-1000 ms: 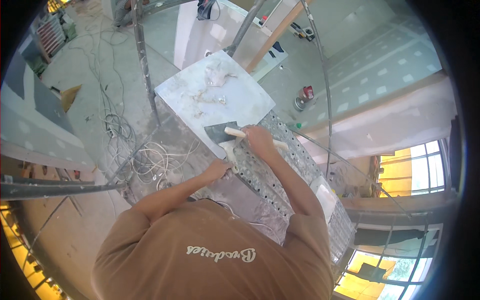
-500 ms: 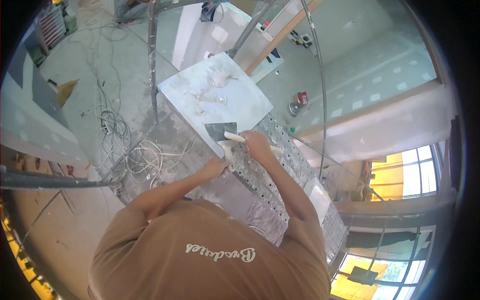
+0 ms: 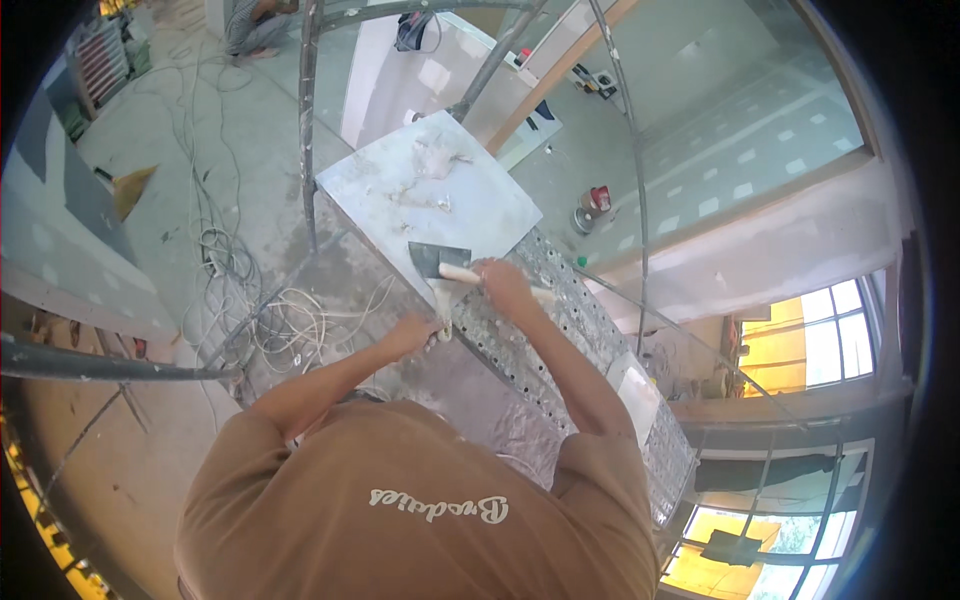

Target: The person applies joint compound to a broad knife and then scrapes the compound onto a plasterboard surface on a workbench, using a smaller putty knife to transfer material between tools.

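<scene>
Over the near corner of a pale, smeared board (image 3: pixel 380 170) I hold a putty knife (image 3: pixel 428 258) with a wide dark blade and a whitish handle. My left hand (image 3: pixel 412 335) is closed at the lower end of that handle. My right hand (image 3: pixel 505 288) is wrapped round a pale, stick-like tool (image 3: pixel 460 273) that crosses in front of the blade; its far part shows beyond the hand, and its exact kind is unclear. Lumps of whitish compound (image 3: pixel 435 160) lie on the board.
The board lies on a perforated metal scaffold platform (image 3: pixel 560 350) with metal poles (image 3: pixel 308 130) around it. Tangled pale cables (image 3: pixel 300 320) lie on the floor at left. A red-and-white bucket (image 3: pixel 597 200) stands beyond the platform. Another person (image 3: pixel 250 25) crouches at the far left.
My left hand and the putty knife handle have shifted slightly left. The pale tool's end has moved a little left across the blade. More of the crouching person shows.
</scene>
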Action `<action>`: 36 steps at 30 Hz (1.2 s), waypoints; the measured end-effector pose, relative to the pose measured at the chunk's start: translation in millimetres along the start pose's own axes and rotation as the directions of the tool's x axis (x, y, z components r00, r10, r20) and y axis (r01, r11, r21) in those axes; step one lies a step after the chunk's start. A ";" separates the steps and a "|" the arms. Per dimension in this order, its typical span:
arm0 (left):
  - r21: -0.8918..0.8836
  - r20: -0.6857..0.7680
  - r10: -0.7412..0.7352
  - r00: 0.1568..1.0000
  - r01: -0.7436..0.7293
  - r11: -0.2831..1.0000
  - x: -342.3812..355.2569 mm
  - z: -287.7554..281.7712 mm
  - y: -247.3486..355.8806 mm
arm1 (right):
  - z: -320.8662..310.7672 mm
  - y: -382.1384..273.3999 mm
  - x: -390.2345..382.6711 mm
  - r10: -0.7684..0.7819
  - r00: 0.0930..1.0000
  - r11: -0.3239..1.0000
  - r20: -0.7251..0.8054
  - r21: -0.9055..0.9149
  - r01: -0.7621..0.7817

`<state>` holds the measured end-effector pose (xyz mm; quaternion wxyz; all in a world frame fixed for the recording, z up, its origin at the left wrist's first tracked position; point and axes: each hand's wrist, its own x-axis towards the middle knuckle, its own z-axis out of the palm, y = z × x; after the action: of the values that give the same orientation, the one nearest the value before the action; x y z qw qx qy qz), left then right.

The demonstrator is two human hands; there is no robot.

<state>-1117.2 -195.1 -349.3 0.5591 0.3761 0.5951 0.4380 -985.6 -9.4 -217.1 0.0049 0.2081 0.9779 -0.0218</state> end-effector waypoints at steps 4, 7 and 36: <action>-0.068 0.031 -0.037 0.999 0.039 0.997 -4.9 -0.8 12.8 | 9.2 0.6 4.8 0.005 0.998 0.998 -0.067 -0.062 -0.009; -0.054 -0.006 -0.014 1.000 0.014 0.998 6.6 -1.4 -4.9 | 8.7 -10.6 2.2 -0.017 0.999 0.998 -0.032 -0.060 0.015; -0.013 0.066 -0.034 0.997 0.035 0.999 5.6 -7.8 -0.6 | 13.8 -44.3 23.6 -0.033 0.995 0.999 -0.097 -0.014 0.032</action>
<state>-1125.4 -190.8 -351.9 0.5885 0.3760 0.5796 0.4200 -1025.2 -40.9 -229.5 -0.0417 0.1930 0.9803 -0.0055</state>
